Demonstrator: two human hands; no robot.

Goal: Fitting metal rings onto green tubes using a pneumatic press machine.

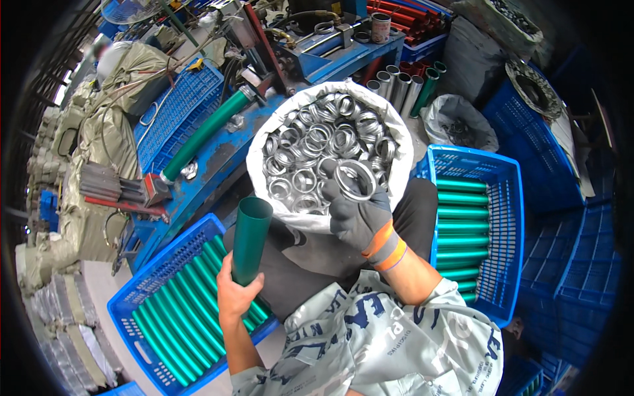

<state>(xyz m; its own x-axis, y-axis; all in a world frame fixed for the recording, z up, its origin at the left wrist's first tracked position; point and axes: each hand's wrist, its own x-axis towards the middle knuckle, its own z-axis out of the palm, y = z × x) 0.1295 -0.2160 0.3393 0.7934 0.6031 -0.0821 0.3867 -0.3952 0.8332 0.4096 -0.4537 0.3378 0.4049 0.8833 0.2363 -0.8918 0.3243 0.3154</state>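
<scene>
My bare left hand (239, 288) is wrapped round the lower part of a green tube (252, 231), which stands nearly upright with its open end up. In a grey glove with an orange cuff, my right hand (362, 214) grips a silver metal ring (355, 179) over the near right part of a white sack (261, 191). Many similar loose metal rings (317, 137) fill that sack. The held ring and the tube are apart.
Blue crates of green tubes stand at my left (125, 307) and right (512, 231). Ahead on the left, a blue workbench (218, 155) carries a machine holding another green tube (205, 137). Silver and green tubes (399, 89) stand upright beyond the sack. Stacked blue crates (561, 244) line the far right.
</scene>
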